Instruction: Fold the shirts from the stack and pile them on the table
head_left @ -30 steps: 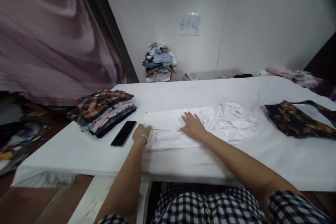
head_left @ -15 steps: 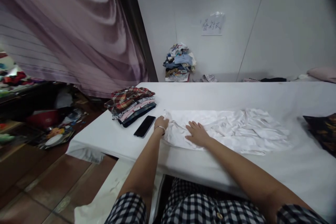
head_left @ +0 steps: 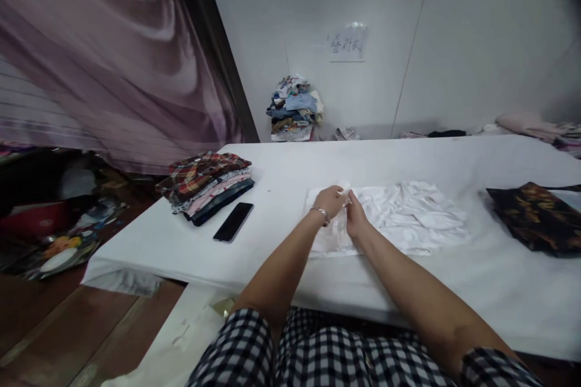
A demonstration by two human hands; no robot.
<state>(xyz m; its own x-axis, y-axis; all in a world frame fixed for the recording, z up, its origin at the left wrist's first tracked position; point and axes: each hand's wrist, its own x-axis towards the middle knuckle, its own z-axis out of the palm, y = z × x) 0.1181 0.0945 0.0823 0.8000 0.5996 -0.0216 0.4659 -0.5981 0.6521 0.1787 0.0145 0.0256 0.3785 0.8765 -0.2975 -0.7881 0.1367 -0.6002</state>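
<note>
Working at a white-covered table (head_left: 281, 175), with the left hand (head_left: 330, 201) and right hand (head_left: 355, 221) meeting at the left end of a crumpled white garment (head_left: 408, 214). Left grip closing around a raised fold of the white cloth, fingers curled and pinching it up off the table; a thin bracelet (head_left: 320, 212) circling that wrist. Right grip pressing together on the same bunched edge just beside the left hand, fingertips hidden in the fabric. Garment lying near the middle of the table, its left end lifting slightly between the two hands, the rest spreading wrinkled toward the right.

Resting to the left of the hands, well apart: a black phone (head_left: 233, 222), face up, and just beyond it a stack of folded clothes (head_left: 205, 184) topped by a red plaid piece. Lying at the right edge of the table: a dark garment with an orange floral print (head_left: 531, 214). Standing against the far wall: a heap of mixed clothes (head_left: 294, 109) under a small paper sign (head_left: 347, 44). Hanging at the left: a mauve curtain (head_left: 109, 60). Showing at the bottom of the view: black-and-white checked sleeves (head_left: 236, 344).
</note>
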